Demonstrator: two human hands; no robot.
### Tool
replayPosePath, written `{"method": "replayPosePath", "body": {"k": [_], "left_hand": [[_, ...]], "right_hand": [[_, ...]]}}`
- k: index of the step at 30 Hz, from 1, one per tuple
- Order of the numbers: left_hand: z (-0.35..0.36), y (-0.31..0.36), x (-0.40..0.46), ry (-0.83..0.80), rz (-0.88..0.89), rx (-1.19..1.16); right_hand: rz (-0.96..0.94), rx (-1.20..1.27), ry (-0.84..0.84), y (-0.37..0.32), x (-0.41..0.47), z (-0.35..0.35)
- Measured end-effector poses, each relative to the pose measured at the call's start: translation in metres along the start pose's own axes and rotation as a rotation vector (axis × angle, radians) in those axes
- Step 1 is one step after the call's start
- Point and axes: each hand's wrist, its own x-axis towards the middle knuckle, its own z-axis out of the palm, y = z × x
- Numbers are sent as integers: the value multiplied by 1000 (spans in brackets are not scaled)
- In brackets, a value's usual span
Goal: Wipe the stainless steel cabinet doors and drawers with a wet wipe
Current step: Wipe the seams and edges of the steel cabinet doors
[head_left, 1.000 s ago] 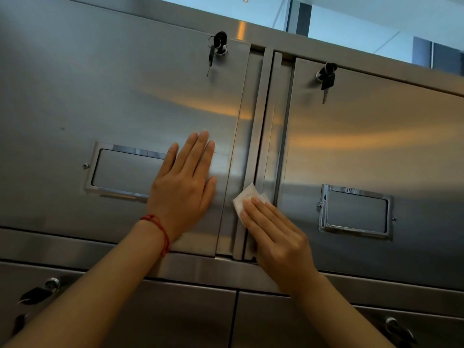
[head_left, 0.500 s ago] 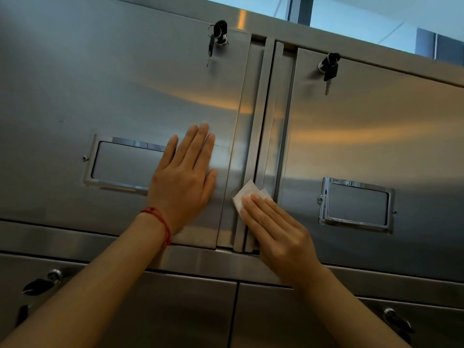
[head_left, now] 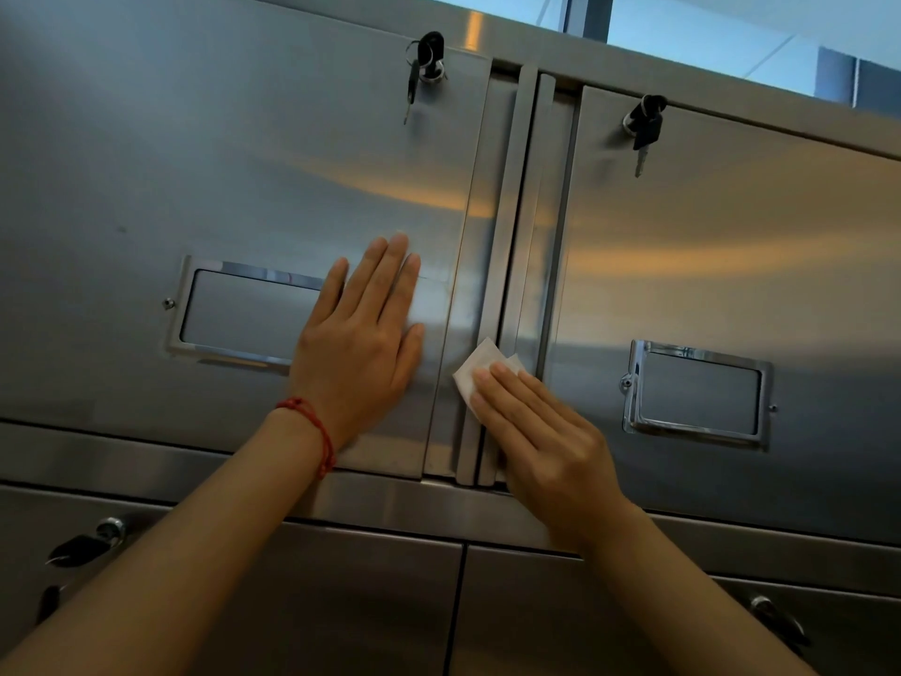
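Two stainless steel cabinet doors fill the view: the left door (head_left: 234, 178) and the right door (head_left: 731, 265), meeting at vertical edge strips (head_left: 512, 236) in the middle. My left hand (head_left: 358, 339) lies flat with straight fingers on the left door, beside its label frame (head_left: 234, 309). My right hand (head_left: 541, 431) presses a folded white wet wipe (head_left: 475, 368) with straight fingers against the lower part of the centre strips. Most of the wipe is hidden under the fingers.
Keys hang from a lock on each door, the left keys (head_left: 424, 65) and the right keys (head_left: 643, 126). The right door has a label frame (head_left: 697, 395). Below run a horizontal rail (head_left: 122, 461) and lower doors with locks (head_left: 109, 529).
Both hands stay almost in place on the doors. The view has shifted slightly, so the cabinet sits a little differently in the frame.
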Motion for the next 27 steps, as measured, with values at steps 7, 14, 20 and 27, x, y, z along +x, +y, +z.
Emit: {"method": "replayPosePath", "body": {"k": [7,14,20,27], "left_hand": [[0,1,0,-2,-4,-11],[1,0,0,21,0,-6],[-1,1,0,3,-2,-8],[0,0,0,-3,-8,-14]], "right_hand": [[9,18,-10,-12,-13,3],[36,10,20,-9,-5,4],[-6,6,-11,-16,-15,1],[72,41,7,-23,-16,5]]}}
